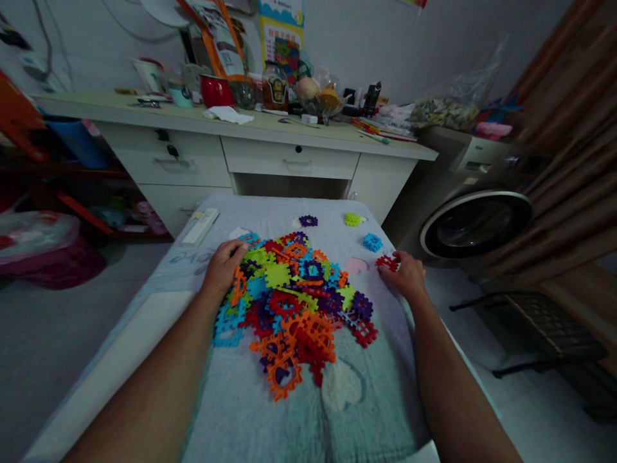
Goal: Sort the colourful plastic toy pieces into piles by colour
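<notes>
A heap of flat plastic interlocking pieces [278,275] in orange, red, purple, blue and green lies on a cloth-covered table [231,411]. At the heap's left edge is my left hand [224,263], its fingers curled in against the pieces; whatever they hold is hidden. Right of the heap, my right hand [406,275] pinches a red interlocking piece [387,262] at the cloth. Just beyond it sits a blue stack of pieces [372,242]. Farther back lie a yellow-green piece [352,219] and a purple piece [308,221], apart from the heap.
A long white box [200,227] lies at the table's back left. Behind stands a white cabinet [289,166] with jars, a red pot [216,91] and papers on top. A washing machine [463,193] stands at right, near a dark woven stool [544,321].
</notes>
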Available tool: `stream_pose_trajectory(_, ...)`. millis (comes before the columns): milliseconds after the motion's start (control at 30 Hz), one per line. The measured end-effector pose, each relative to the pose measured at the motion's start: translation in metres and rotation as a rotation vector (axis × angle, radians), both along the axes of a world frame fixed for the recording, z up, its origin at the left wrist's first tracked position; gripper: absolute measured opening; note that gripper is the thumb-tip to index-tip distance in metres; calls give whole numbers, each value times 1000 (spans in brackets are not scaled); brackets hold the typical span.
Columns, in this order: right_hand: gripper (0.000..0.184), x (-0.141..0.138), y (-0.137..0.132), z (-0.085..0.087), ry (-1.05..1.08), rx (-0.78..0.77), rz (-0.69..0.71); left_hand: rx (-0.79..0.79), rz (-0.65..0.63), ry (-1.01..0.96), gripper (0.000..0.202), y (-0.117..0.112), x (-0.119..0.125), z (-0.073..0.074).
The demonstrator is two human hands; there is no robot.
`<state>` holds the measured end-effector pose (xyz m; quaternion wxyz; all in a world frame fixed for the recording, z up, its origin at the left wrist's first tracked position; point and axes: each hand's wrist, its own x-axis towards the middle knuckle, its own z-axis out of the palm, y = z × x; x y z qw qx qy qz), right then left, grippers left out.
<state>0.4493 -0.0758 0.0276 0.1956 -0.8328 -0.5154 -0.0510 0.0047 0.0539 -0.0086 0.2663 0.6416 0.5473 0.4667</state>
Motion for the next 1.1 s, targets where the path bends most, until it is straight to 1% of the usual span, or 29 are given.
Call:
stream_pose_trajectory(167, 55, -8, -3, 3, -11, -22, -52, 1, 0, 0, 47, 0, 0, -1)
stream_pose_trajectory(267, 48, -13, -2, 5, -37, 33, -35, 3, 2, -3, 47, 0, 0, -1)
stream_pose_trajectory(300, 44, -15, -1, 5, -34, 62, 10, 3, 2, -3, 47, 0, 0, -1)
stream_pose_trajectory(333, 39, -17, 0, 5, -16, 88, 83, 4, 1, -2, 46, 0, 0, -1)
stream_pose_trajectory(400, 31, -25, 2, 4, 72, 99, 290, 6, -3, 4, 46, 0, 1, -1)
stream_pose_trajectory(467, 26, -37, 2, 3, 209, 47, 485, 9, -4, 9, 46, -1, 1, 0)
stream_pose_trajectory(500, 26, -45, 2, 3, 278, 7, 557, 10, -3, 9, 46, -1, 1, 0)
stream_pose_trajectory(567, 29, -59, 0, 4, 383, -60, 651, 9, -2, 7, 46, 0, 1, 0)
stream_pose_trajectory(633, 34, -72, -1, 6, 435, -98, 709, 9, 0, 3, 45, 0, 1, 0)
stream_pose_trajectory(733, 34, -84, -1, 8, 472, -105, 741, 14, -3, 2, 44, 0, 1, 0)
stream_pose_trajectory(833, 32, -87, 1, 5, 516, -57, 744, 20, -10, 3, 45, 1, 1, -1)
stream_pose_trajectory(1000, 20, -87, 4, -2, 618, 35, 709, 20, -8, 2, 46, 2, 0, -4)
stream_pose_trajectory(1100, 18, -86, 4, -3, 702, 73, 671, 17, -7, 3, 46, 2, 0, -4)
